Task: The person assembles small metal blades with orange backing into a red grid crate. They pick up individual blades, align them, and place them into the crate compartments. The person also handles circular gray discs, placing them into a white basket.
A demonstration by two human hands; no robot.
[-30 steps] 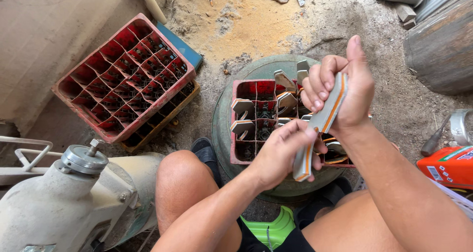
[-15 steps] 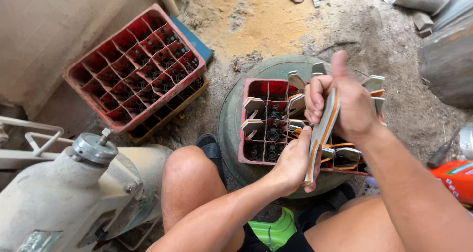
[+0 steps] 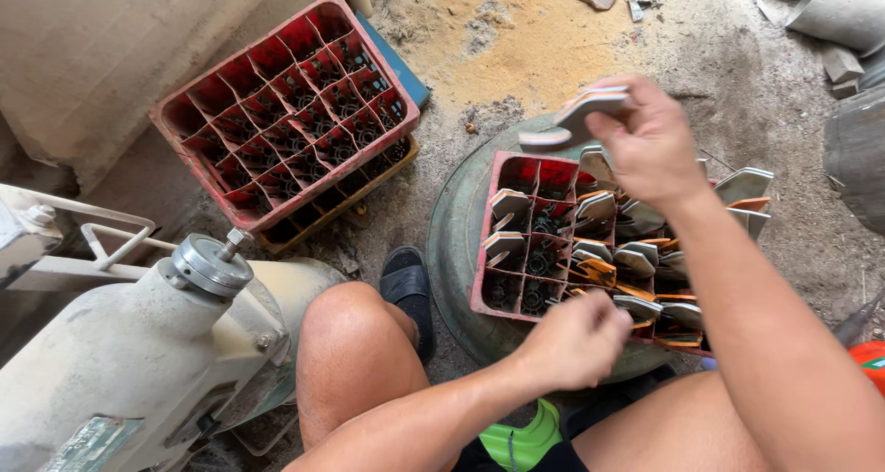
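Our right hand (image 3: 650,149) is up at centre right of the frame, fingers pinched shut on a small stack of flat soles (image 3: 576,117), grey faces with an orange edge layer. The stack sticks out leftward from the fingertips, over the far edge of the near crate (image 3: 486,241). We judge these pieces light, thin and a bit springy, with dusty faces that could slide on one another, so we'd pinch them across the flat faces near the broad end, squeezing the stack so it cannot fan out.

Our left hand (image 3: 576,343) sits low at centre, fingers curled shut at the crate's near edge. We cannot tell whether it grips a piece.

We count two red crates. The near one rests on a round green lid (image 3: 452,251). The far crate (image 3: 286,103), at upper left, lies on another crate, a yellow edge showing below. About a dozen more soles stand on edge in the near crate's cells; overlap prevents an exact count. A pale grey machine (image 3: 138,361) fills the lower left.
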